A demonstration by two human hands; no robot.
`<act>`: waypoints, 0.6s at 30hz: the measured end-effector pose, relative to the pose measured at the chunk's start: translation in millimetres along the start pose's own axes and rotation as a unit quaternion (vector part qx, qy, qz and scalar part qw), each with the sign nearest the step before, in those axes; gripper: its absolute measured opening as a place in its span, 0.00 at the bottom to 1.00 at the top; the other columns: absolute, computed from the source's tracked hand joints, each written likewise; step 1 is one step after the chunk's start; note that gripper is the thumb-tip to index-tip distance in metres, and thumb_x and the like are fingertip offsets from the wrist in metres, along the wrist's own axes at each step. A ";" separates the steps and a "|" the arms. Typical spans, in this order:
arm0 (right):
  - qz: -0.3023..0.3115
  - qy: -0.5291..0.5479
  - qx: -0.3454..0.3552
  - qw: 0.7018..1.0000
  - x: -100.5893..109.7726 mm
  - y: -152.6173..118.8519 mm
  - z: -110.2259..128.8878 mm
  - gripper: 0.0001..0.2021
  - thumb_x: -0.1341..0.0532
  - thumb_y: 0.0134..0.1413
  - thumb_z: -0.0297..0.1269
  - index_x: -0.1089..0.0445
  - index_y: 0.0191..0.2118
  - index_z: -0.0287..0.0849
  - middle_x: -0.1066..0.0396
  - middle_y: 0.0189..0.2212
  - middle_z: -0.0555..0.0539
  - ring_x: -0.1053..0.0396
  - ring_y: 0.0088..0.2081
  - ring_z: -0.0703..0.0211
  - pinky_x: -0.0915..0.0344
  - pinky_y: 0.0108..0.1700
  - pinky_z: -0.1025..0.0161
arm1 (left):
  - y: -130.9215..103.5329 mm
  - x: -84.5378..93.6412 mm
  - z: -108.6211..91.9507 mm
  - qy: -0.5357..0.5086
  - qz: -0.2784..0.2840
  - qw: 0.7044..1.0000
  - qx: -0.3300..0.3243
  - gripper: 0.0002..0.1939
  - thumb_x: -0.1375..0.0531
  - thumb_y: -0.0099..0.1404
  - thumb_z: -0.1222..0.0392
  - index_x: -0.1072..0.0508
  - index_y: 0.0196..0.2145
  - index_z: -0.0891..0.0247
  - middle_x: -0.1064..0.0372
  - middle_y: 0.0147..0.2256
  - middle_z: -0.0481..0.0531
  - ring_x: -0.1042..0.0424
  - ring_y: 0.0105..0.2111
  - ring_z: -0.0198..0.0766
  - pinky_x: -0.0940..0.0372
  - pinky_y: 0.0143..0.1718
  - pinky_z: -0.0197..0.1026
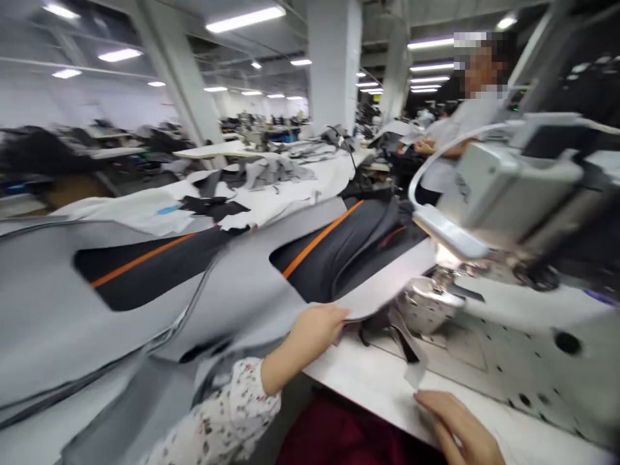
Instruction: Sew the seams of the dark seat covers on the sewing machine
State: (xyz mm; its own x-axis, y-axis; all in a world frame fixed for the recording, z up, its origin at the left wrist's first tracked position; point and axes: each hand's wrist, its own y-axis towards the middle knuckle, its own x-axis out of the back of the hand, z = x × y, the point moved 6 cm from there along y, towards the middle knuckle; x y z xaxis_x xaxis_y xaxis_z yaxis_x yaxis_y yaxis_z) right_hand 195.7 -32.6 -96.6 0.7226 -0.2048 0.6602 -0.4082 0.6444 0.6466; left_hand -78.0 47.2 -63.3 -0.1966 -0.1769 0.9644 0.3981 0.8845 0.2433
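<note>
My left hand, in a white floral sleeve, is closed on the near edge of a grey fabric panel. That panel has a dark inset with an orange stripe, and its right end lies at the sewing machine. The needle area is lit, but how the cloth sits under the presser foot is hard to make out. My right hand lies low on the white table, its fingers stretched out and apart, with nothing seen in them. Just beyond its fingertips a narrow fabric strip hangs beside the machine's bed.
Another grey panel with an orange stripe spreads over the left side. Behind lie white cloth and dark fabric scraps. A co-worker is beyond the machine at the right. A pillar rises in the background.
</note>
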 end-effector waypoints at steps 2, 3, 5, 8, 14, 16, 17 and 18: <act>-0.022 -0.034 -0.068 0.997 23.0 -0.9 -22.0 0.10 0.41 0.67 0.37 0.22 0.47 0.47 0.18 0.41 0.49 0.17 0.40 0.56 0.20 0.40 0.67 | -1.0 -38.9 4.3 -0.019 0.028 0.999 0.028 0.17 0.39 0.69 0.65 0.25 0.55 0.61 0.18 0.46 0.57 0.18 0.43 0.49 0.23 0.44 0.47; -0.035 -0.050 -0.112 0.992 33.0 2.4 -34.8 0.10 0.41 0.68 0.39 0.22 0.46 0.48 0.18 0.41 0.49 0.18 0.40 0.56 0.20 0.40 0.66 | -0.3 -51.4 6.9 -0.027 0.039 0.998 0.042 0.18 0.40 0.70 0.64 0.26 0.57 0.62 0.19 0.49 0.60 0.18 0.46 0.51 0.23 0.46 0.49; -0.040 -0.063 -0.184 0.980 44.5 18.0 -60.9 0.13 0.40 0.68 0.44 0.22 0.49 0.47 0.18 0.45 0.46 0.18 0.44 0.53 0.20 0.44 0.60 | 1.7 -65.0 10.6 -0.039 0.061 0.995 0.069 0.20 0.44 0.73 0.64 0.29 0.60 0.64 0.20 0.51 0.62 0.18 0.47 0.52 0.23 0.47 0.50; -0.027 -0.063 -0.248 0.966 46.7 59.9 -97.7 0.24 0.37 0.63 0.53 0.25 0.55 0.40 0.21 0.50 0.36 0.22 0.50 0.41 0.23 0.50 0.45 | 3.8 -69.4 12.4 -0.049 0.089 0.990 0.100 0.20 0.48 0.74 0.66 0.31 0.61 0.62 0.19 0.50 0.59 0.17 0.46 0.50 0.23 0.46 0.47; 0.071 0.060 -0.275 0.957 41.8 127.5 -135.7 0.23 0.28 0.50 0.47 0.24 0.50 0.43 0.20 0.46 0.43 0.22 0.47 0.47 0.25 0.51 0.53 | 5.9 -75.1 9.2 -0.044 0.114 0.983 0.140 0.23 0.49 0.74 0.68 0.33 0.63 0.61 0.21 0.53 0.60 0.19 0.50 0.51 0.25 0.49 0.49; 0.082 0.096 -0.278 0.952 45.3 127.9 -140.9 0.26 0.28 0.50 0.49 0.25 0.54 0.44 0.21 0.50 0.44 0.22 0.50 0.47 0.25 0.53 0.54 | 3.7 -76.0 5.3 -0.051 0.117 0.981 0.145 0.23 0.50 0.75 0.67 0.33 0.64 0.61 0.23 0.56 0.61 0.20 0.52 0.52 0.25 0.51 0.51; 0.079 0.105 -0.284 0.950 47.0 125.2 -143.5 0.28 0.28 0.50 0.51 0.26 0.54 0.44 0.21 0.52 0.43 0.22 0.52 0.46 0.25 0.54 0.54 | 0.9 -74.9 2.8 -0.057 0.119 0.980 0.147 0.23 0.50 0.75 0.65 0.33 0.65 0.62 0.24 0.57 0.61 0.21 0.52 0.52 0.25 0.52 0.51; 0.073 0.110 -0.290 0.948 48.2 121.6 -145.8 0.29 0.29 0.51 0.53 0.27 0.55 0.43 0.22 0.53 0.41 0.22 0.52 0.45 0.25 0.54 0.53 | -3.2 -72.6 0.0 -0.063 0.122 0.980 0.147 0.24 0.50 0.76 0.63 0.34 0.66 0.62 0.25 0.57 0.62 0.21 0.53 0.52 0.25 0.52 0.52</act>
State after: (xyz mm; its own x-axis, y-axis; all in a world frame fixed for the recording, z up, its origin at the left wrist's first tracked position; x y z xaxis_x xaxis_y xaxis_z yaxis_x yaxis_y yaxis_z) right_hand 262.2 143.3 -41.8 0.8068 0.0343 0.5898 -0.1824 0.9640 0.1935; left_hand -65.0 57.2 -134.2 -0.2441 0.0929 0.9653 0.1751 0.9833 -0.0504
